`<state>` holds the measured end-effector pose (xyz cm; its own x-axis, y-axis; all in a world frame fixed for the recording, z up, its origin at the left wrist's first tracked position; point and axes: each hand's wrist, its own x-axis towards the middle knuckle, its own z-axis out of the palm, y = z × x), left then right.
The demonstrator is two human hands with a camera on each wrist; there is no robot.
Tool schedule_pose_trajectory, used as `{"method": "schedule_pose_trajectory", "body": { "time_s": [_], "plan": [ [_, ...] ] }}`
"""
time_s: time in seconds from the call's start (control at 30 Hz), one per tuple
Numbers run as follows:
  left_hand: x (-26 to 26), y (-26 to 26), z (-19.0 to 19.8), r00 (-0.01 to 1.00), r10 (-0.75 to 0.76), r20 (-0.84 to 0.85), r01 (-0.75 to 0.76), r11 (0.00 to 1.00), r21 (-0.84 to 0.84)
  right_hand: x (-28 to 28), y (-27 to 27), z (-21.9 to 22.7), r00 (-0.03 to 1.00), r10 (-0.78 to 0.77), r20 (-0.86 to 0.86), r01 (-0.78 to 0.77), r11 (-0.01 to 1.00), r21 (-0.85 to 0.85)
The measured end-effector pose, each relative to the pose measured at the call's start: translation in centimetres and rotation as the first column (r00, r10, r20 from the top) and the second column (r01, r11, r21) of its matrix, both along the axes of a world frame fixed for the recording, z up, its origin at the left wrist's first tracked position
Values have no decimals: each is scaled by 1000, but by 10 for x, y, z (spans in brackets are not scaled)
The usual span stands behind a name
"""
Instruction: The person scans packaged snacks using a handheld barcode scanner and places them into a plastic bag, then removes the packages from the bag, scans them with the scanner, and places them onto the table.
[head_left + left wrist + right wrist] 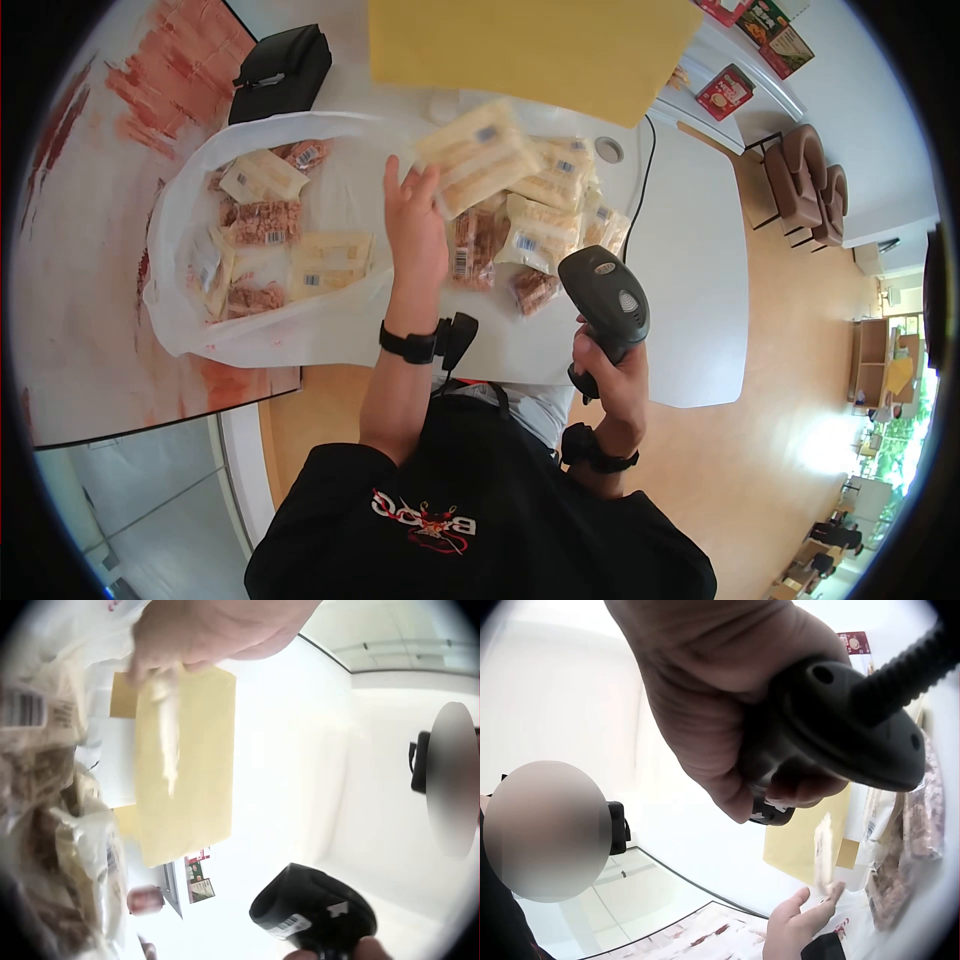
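My left hand [415, 228] pinches a flat, clear-wrapped packet [478, 158] of pale food at its edge, raised above the table with a label on its upper face. In the left wrist view the packet [169, 739] appears edge-on below the fingers. My right hand [620, 380] grips a black barcode scanner [607, 290] by its handle, its head tilted over the table's near side. Between the hands lies a pile of packets, some pale [540, 235], others reddish-brown [475, 250], several with barcode labels.
A white plastic bag [175, 300] spreads open on the left with several packets inside. Behind it sits a black case [285, 70]. A yellow board [530, 50] spans the back. A tape roll [609, 150] and a dark cable [640, 200] lie right of the pile.
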<state>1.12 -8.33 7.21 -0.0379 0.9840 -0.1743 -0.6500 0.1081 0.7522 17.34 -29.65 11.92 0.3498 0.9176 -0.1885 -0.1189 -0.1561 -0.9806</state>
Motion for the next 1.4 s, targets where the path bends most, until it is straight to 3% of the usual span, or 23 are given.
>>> {"method": "schedule_pose_trajectory", "body": {
  "time_s": [0.03,0.1,0.13,0.2,0.33,0.4,0.43,0.5,0.53,0.6,0.63,0.7,0.9,0.93,1.0,1.03,1.1,1.23,1.3,1.33,1.4],
  "plan": [
    [2,1,1,1000,6,2,-6,1000,-5,1,-1,-1,1000,9,12,-9,1000,0],
    [3,2,3,973,87,-215,-95,995,-28,2,-3,-1,1000,-5,13,5,1000,-11],
    [2,3,2,971,93,-220,-102,994,-27,1,-3,-2,1000,-23,11,23,1000,-16],
    [-6,2,-2,984,158,-83,-161,986,-40,0,-4,0,1000,-17,6,17,999,-37],
    [-33,22,-27,955,295,6,-291,945,-147,-1,-1,0,1000,-11,10,11,1000,-26],
    [-61,40,-41,856,464,228,-400,873,-278,-1,-1,-3,1000,-15,11,15,999,-29],
    [-74,47,-40,855,468,225,-405,872,-276,-2,0,-2,1000,-10,8,11,1000,-29],
    [-97,56,-36,663,568,488,-376,816,-438,-4,1,1,1000,-15,26,15,1000,-25],
    [-105,53,-34,663,570,485,-377,814,-441,-4,1,1,1000,-14,25,15,999,-29],
    [-119,50,-30,580,452,678,-305,892,-335,-4,2,1,1000,9,18,-9,999,-37],
    [-127,52,-33,579,452,678,-304,892,-334,-3,2,0,1000,9,19,-9,999,-36],
    [-139,59,-48,415,443,795,-184,896,-404,-2,2,-3,999,35,7,-35,999,-36],
    [-127,56,-56,408,518,752,-267,855,-444,-4,2,0,999,48,10,-48,998,-41],
    [-126,56,-59,409,516,753,-261,856,-445,-3,1,-1,999,43,13,-43,998,-42],
    [-124,55,-65,559,570,602,-374,821,-430,-2,0,-2,999,38,24,-36,998,-46],
    [-120,52,-64,561,568,602,-368,823,-433,-1,-1,-2,999,32,26,-31,998,-48],
    [-108,41,-50,678,624,388,-466,773,-430,-1,0,-1,999,43,27,-41,997,-60],
    [-65,4,-6,731,643,229,-528,745,-408,-5,4,0,999,-6,49,8,999,-53],
    [-53,-9,-5,871,474,131,-452,876,-169,-6,5,0,999,4,49,-3,999,-37],
    [-49,-14,-7,871,475,125,-453,875,-171,-7,5,0,999,5,45,-3,999,-41],
    [-42,-21,-10,974,210,84,-200,974,-108,-7,6,1,999,8,47,-6,999,-43]
  ]
}}
